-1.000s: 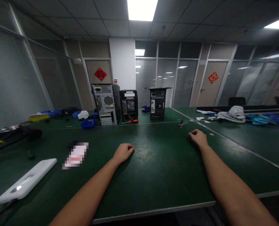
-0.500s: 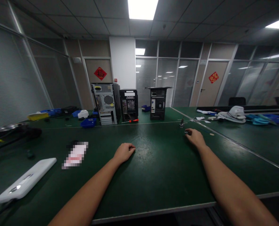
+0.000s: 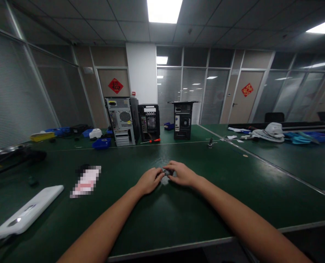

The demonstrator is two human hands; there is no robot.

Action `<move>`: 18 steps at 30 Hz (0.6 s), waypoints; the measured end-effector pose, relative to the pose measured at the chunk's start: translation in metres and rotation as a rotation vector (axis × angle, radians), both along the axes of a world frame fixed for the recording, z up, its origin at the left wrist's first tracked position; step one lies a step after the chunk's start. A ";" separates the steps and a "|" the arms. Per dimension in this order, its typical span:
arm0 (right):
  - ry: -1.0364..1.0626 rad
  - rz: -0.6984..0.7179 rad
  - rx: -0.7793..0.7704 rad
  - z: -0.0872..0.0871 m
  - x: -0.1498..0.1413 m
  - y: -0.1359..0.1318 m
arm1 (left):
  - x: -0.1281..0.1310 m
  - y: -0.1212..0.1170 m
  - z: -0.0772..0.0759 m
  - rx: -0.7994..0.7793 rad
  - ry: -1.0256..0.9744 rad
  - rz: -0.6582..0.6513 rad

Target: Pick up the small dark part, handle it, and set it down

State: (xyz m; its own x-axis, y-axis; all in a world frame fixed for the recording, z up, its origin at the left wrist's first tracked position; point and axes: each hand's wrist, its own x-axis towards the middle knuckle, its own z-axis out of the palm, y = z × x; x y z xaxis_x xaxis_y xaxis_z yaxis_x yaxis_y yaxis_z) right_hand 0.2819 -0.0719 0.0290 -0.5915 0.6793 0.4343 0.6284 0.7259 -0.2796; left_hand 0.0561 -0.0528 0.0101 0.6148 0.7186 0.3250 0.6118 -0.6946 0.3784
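Note:
Over the middle of the green table (image 3: 151, 226), my two hands meet at their fingertips. My right hand (image 3: 183, 174) is closed around a small grey metal part (image 3: 167, 172), largely hidden by its fingers. Against the left end of that part, my left hand (image 3: 150, 180) has thumb and fingers pinched together; whatever lies within its pinch is too small to make out. Farther back to the right, a small dark metal piece (image 3: 210, 143) stands upright on the table, apart from both hands.
Three computer cases (image 3: 124, 120) stand at the back, a red-handled screwdriver (image 3: 155, 140) before the middle one. A blue tray (image 3: 101, 143) sits left of them. To my left lie a white power strip-like object (image 3: 28, 212) and a blurred-out pink-white item (image 3: 86, 182). A white hat (image 3: 272, 132) rests right.
My right hand has moved left from beside the upright metal piece to my left hand, carrying the small metal part. My left hand has shifted slightly right and turned toward it.

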 end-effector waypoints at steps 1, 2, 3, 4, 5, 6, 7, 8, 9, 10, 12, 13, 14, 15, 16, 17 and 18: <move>-0.002 0.008 0.001 -0.001 -0.004 -0.002 | 0.000 0.000 0.000 0.008 0.004 -0.014; -0.002 0.010 0.002 -0.003 -0.005 -0.002 | 0.000 0.000 -0.001 0.015 0.007 -0.026; -0.002 0.010 0.002 -0.004 -0.006 -0.002 | 0.000 0.000 -0.001 0.023 0.012 -0.037; -0.002 0.012 0.002 -0.005 -0.006 -0.001 | 0.000 0.000 -0.001 0.029 0.020 -0.046; -0.005 0.016 0.002 -0.006 -0.005 0.000 | 0.000 0.000 -0.001 0.036 0.029 -0.049; -0.008 0.019 0.004 -0.007 -0.003 0.001 | 0.000 0.000 -0.001 0.043 0.040 -0.045; -0.010 0.018 0.005 -0.008 -0.002 0.003 | 0.001 0.001 -0.001 0.049 0.050 -0.033; -0.007 0.010 0.005 -0.009 0.000 0.005 | 0.001 0.001 0.000 0.054 0.062 -0.016; 0.004 -0.008 0.003 -0.009 0.002 0.006 | 0.001 0.001 0.000 0.057 0.077 0.005; 0.024 -0.035 -0.001 -0.010 0.003 0.007 | 0.001 0.001 0.000 0.058 0.092 0.026; 0.081 -0.085 -0.010 -0.010 0.004 0.008 | 0.001 0.002 0.000 0.055 0.126 0.045; 0.108 -0.093 -0.014 -0.010 0.003 0.007 | 0.001 0.002 0.000 0.053 0.137 0.043; 0.128 -0.082 -0.017 -0.010 0.002 0.006 | 0.000 0.002 0.000 0.051 0.144 0.035; 0.137 -0.055 -0.021 -0.010 0.000 0.005 | 0.000 0.003 -0.001 0.050 0.146 0.024; 0.135 -0.020 -0.025 -0.010 -0.003 0.003 | -0.001 0.003 -0.001 0.050 0.147 0.011; 0.129 0.014 -0.028 -0.010 -0.005 0.002 | -0.001 0.004 -0.002 0.053 0.146 0.000; 0.119 0.039 -0.031 -0.010 -0.007 0.000 | -0.002 0.004 -0.002 0.055 0.145 -0.009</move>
State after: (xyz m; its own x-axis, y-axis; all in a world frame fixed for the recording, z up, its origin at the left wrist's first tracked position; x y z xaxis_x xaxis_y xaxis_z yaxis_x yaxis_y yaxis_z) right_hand 0.2751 -0.0715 0.0190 -0.5635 0.6711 0.4818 0.5610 0.7390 -0.3731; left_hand 0.0544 -0.0484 0.0077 0.6648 0.6961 0.2713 0.6507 -0.7179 0.2475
